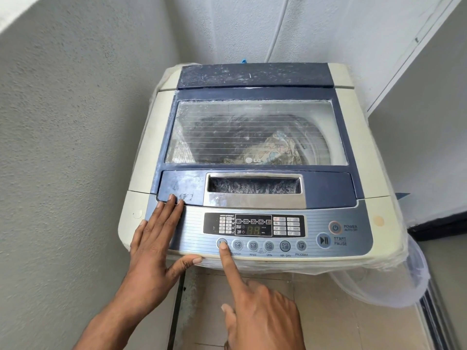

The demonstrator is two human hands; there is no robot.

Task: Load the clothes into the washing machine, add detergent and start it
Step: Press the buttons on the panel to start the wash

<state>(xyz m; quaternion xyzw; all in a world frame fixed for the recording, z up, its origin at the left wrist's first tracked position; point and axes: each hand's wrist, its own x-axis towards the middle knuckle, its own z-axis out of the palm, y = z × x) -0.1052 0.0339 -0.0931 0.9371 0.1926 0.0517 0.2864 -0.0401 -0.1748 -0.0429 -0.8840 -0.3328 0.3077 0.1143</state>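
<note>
A: Where is the washing machine (252, 157)?
B: It stands in a corner between two textured walls (75, 122), on a tiled floor (316, 311). It is a top loader, and its lid (255, 132) is down. Through the dusty clear window I see clothes (275, 150) in the drum, one piece with a flower print, toward the front right of the window.

A: And the controls?
B: The control panel (257, 233) runs along the machine's front edge. A small display (254, 224) shows green digits. Below it sits a row of round buttons; the leftmost button (222, 243) is under a fingertip. Toward the front right corner are the power button (335, 227) and the start/pause button (323, 240), both untouched.

A: What are the hands doing?
B: The right hand (265, 314) points: its index finger is stretched out onto that leftmost button, the other fingers (285, 299) curled in, holding nothing. The left hand (154, 246) lies flat and spread on the front left corner, its fingers (170, 205) reaching the lid's front edge and its thumb along the machine's front lip, gripping nothing.

A: Anything around the machine?
B: Clear plastic wrap (394, 281) hangs off its right side, bunched low near the floor.
</note>
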